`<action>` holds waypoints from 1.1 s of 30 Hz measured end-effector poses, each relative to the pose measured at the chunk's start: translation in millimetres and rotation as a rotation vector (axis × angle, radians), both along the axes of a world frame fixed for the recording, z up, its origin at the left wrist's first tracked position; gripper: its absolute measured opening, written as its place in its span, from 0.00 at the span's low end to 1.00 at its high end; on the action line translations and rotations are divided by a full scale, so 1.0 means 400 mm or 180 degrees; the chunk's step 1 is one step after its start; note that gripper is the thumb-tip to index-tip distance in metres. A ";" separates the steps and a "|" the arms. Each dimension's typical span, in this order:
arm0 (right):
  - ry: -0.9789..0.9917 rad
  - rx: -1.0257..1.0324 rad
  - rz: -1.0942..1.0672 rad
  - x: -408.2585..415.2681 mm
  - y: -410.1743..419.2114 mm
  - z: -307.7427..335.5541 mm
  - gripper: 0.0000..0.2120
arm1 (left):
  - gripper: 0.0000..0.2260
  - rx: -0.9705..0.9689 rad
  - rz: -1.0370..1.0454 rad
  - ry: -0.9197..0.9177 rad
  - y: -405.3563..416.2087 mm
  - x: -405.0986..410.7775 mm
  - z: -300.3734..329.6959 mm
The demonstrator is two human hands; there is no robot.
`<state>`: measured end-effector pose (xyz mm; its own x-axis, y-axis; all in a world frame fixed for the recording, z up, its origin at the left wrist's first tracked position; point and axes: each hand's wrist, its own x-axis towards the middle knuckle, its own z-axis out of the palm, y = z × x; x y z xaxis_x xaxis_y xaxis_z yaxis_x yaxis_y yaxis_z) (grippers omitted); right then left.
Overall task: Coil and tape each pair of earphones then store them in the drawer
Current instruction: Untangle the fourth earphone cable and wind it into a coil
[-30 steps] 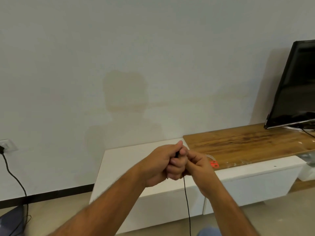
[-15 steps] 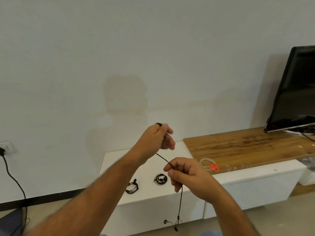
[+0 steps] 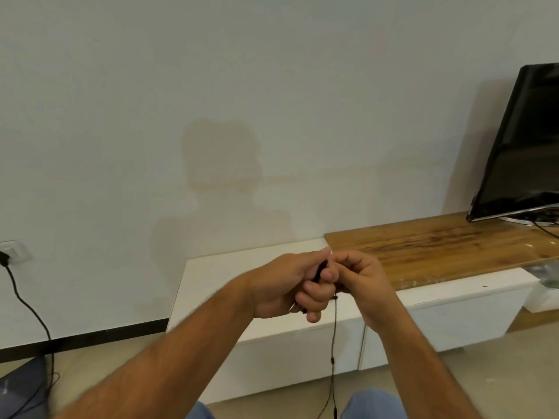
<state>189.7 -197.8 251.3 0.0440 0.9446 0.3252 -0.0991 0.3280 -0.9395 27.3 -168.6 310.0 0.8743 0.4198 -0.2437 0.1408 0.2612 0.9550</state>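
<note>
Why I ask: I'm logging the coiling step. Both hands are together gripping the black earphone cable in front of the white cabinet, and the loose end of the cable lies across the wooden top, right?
Not quite. In the head view the left hand and right hand do grip the earphone cable in front of the white cabinet, but its loose end hangs straight down toward the floor, not across the wooden top.

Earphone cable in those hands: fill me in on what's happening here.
A person is coiling a black earphone cable. The left hand grips the wound part in its curled fingers, and the right hand pinches the cable right beside it. The loose end hangs down in front of the white cabinet. No tape is on it yet, and no drawer is open.
</note>
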 end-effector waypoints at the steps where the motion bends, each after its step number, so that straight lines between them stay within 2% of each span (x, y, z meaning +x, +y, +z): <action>1: 0.0035 -0.0035 0.0135 -0.011 0.000 -0.004 0.09 | 0.17 -0.0077 0.0041 -0.0098 0.002 0.003 0.003; 3: 0.0115 -0.0132 0.0326 -0.034 0.000 -0.005 0.07 | 0.15 -0.0206 0.0222 -0.0276 0.008 0.006 0.007; 6: 0.0052 -0.0272 0.0416 -0.055 -0.002 -0.007 0.17 | 0.13 -0.0290 0.0515 -0.0475 0.018 0.006 0.010; 9: -0.0116 -0.0342 0.0532 -0.058 -0.010 -0.004 0.15 | 0.12 -0.0203 0.0865 -0.0590 0.029 0.006 0.015; 16: -0.0951 -0.0761 0.0893 -0.065 -0.010 -0.016 0.10 | 0.13 0.0300 0.1654 -0.0955 0.053 0.009 0.044; 18: -0.1248 -0.0775 0.0978 -0.064 -0.011 -0.008 0.11 | 0.14 0.0599 0.1824 -0.0886 0.064 0.007 0.039; 20: -0.1429 -0.0752 0.1024 -0.059 -0.017 0.005 0.11 | 0.15 0.1119 0.1972 -0.0578 0.071 0.003 0.028; 22: -0.1506 -0.0632 0.0925 -0.051 -0.022 0.018 0.09 | 0.15 0.1609 0.1931 -0.0132 0.069 0.003 0.014; 26: -0.1607 -0.0051 0.0118 -0.028 -0.026 0.040 0.06 | 0.16 0.1979 0.1320 0.0791 0.037 0.000 -0.007; 29: -0.1515 0.0305 -0.0441 -0.004 -0.024 0.048 0.04 | 0.20 0.1600 0.0825 0.0982 0.020 -0.006 -0.028; 33: -0.1071 0.0225 -0.0422 0.028 -0.016 0.047 0.06 | 0.27 0.0643 0.0456 0.0651 0.001 -0.006 -0.039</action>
